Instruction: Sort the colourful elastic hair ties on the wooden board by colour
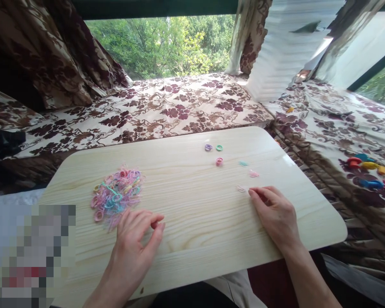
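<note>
A tangled pile of small elastic bands (pixel 117 192), mostly pink with some blue, yellow and mint, lies on the left half of the wooden table (pixel 186 205). Just in front of it is my left hand (pixel 137 235), its fingers curled and the thumb close to the index tip; anything between them is hidden. Toward the right, my right hand (pixel 276 214) rests low with thumb and index finger pinched, beside a small bunch of pale pink bands (pixel 241 188). Whether the pinch holds anything cannot be made out. Nearby lie a pink bunch (pixel 253 173) and a mint bunch (pixel 243 164).
Farther back are a purple hair tie (pixel 208 147), a green hair tie (pixel 219 148) and a pink hair tie (pixel 219 161). A flower-patterned bench (pixel 179 107) borders the table's far edge. Several coloured plastic toys (pixel 368 166) lie on the right-hand seat.
</note>
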`<state>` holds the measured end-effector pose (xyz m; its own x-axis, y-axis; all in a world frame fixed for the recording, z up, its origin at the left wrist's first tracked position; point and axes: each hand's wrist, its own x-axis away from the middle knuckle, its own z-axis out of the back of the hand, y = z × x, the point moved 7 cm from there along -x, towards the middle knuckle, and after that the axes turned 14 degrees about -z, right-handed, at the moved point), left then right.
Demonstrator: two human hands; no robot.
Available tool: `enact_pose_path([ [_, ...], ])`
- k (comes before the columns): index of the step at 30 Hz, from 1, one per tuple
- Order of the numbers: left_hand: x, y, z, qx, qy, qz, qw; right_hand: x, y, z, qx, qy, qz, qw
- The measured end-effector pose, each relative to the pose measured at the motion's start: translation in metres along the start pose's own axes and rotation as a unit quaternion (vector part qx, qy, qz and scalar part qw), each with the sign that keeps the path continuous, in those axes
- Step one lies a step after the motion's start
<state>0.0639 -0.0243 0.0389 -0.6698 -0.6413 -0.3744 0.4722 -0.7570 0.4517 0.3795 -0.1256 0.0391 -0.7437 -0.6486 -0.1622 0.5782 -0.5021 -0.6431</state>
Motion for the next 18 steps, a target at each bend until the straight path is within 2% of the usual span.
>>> enact_pose_path([
  [15, 0.002, -0.003, -0.002, -0.002, -0.004, 0.017, 1.0, 0.004, -0.014, -0.008, 0.027, -0.015, 0.038, 0.999],
  [18, 0.003, -0.004, -0.003, -0.002, -0.007, 0.019, 1.0, 0.001, -0.013, -0.002, 0.024, 0.006, 0.051, 0.998],
])
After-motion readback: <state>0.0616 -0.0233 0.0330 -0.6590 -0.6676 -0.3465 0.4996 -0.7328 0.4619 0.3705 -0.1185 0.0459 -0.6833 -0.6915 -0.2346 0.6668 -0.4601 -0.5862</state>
